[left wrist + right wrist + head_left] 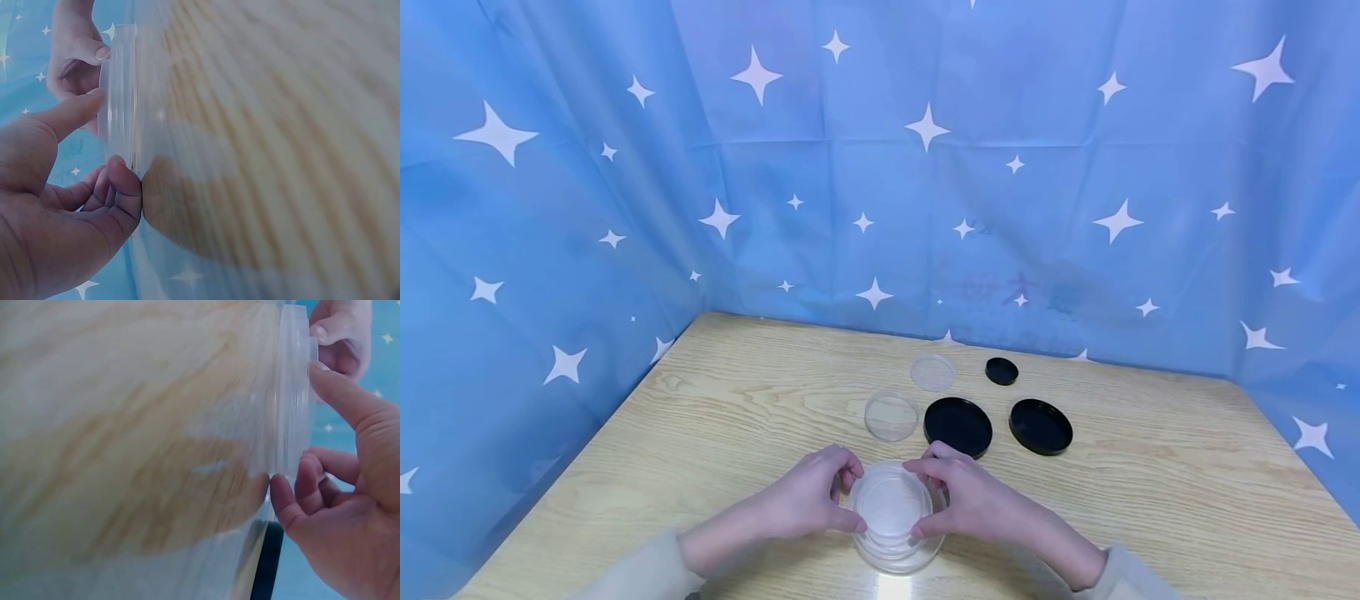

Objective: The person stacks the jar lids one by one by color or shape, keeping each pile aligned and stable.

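Observation:
A stack of clear round plastic dishes (895, 504) stands at the table's front, a smaller one on top of wider ones. My left hand (808, 500) holds the small top dish at its left side, thumb in front and index finger behind. From the right, my right hand (966, 500) grips the same dish in the same way. Side-on in the left wrist view, the stack (122, 94) shows the left thumb at the top dish and the lower fingers curled near the table. In the right wrist view, the right index or thumb tip meets the upper rim of the stack (294, 394).
Behind the stack lie a clear round dish (891, 416) and another clear disc (933, 372). Two large black round lids (958, 425) (1041, 426) and a small black one (1002, 371) lie to their right. A blue starred curtain (880, 167) borders the wooden table (700, 433).

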`<state>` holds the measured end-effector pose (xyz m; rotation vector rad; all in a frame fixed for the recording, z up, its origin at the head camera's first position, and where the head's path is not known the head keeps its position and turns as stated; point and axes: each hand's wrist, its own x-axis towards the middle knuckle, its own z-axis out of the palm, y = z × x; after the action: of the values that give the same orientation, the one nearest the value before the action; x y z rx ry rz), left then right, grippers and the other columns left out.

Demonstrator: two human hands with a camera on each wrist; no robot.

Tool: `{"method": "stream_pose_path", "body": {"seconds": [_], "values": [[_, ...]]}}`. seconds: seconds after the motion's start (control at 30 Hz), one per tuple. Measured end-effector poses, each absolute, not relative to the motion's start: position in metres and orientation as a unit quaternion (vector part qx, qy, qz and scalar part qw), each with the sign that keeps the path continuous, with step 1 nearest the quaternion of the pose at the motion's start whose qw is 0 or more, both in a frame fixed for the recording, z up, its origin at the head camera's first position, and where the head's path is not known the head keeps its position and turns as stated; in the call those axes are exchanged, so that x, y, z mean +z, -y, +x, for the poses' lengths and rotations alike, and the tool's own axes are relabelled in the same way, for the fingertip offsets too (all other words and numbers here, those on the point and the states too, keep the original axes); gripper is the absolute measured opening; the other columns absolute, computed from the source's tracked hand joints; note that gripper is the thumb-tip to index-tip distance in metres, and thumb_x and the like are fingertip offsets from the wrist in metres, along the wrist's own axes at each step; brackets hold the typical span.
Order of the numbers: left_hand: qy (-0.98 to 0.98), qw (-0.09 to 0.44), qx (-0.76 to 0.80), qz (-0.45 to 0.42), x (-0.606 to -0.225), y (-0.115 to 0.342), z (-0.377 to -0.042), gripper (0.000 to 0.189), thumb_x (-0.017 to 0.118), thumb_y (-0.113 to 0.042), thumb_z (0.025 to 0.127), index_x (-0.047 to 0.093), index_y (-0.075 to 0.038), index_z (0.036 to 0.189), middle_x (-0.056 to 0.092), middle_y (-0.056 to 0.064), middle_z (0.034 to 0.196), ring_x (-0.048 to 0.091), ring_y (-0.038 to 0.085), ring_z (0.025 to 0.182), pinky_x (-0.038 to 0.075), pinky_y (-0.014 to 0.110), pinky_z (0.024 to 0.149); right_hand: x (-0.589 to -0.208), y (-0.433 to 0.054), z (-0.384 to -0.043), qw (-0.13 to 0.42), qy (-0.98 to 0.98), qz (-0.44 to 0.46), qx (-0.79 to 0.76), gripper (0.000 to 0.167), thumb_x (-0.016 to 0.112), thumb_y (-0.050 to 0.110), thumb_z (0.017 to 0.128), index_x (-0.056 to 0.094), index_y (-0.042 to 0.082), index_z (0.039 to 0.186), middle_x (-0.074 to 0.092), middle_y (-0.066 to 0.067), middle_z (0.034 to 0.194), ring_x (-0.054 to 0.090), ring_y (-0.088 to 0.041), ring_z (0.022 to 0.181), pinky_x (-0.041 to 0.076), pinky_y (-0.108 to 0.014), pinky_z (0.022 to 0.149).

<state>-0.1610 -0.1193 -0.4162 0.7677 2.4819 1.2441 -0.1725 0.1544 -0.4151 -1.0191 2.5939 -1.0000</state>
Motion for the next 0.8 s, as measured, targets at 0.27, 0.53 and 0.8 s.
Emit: {"method": "stream_pose_path", "body": {"seconds": [0.27,0.53,0.8], "values": [[-0.852,0.147,0.430,0.261,-0.417,0.121,-0.162,0.053,0.090,-0.015,0.074,0.058,-0.001,0.115,0.053,0.003,0.101,0.053,0.008,0.072,0.048,0.021,0.061,-0.415,-0.155,-0.174,0.103,-0.872,-0.337,-0.338,0.073,0.093,0.032,0.075,0.064,-0.002,0.133,0.049,0.004,0.096,0.049,-0.005,0.076,0.047,-0.021,0.064],[-0.848,0.148,0.438,0.260,-0.416,0.122,-0.160,0.053,0.089,-0.015,0.074,0.058,-0.002,0.115,0.053,0.004,0.101,0.054,0.009,0.073,0.048,0.022,0.061,-0.412,-0.155,-0.176,0.120,-0.870,-0.344,-0.333,0.065,0.087,0.032,0.082,0.064,-0.001,0.133,0.048,0.004,0.093,0.049,-0.007,0.076,0.047,-0.022,0.067],[-0.850,0.132,0.439,0.261,-0.415,0.124,-0.166,0.054,0.088,-0.018,0.077,0.058,-0.003,0.119,0.055,0.004,0.103,0.054,0.009,0.072,0.048,0.023,0.060,-0.399,-0.160,-0.182,0.072,-0.854,-0.384,-0.343,0.050,0.082,0.029,0.089,0.067,0.001,0.128,0.059,0.000,0.099,0.056,-0.008,0.083,0.053,-0.027,0.074]]}}
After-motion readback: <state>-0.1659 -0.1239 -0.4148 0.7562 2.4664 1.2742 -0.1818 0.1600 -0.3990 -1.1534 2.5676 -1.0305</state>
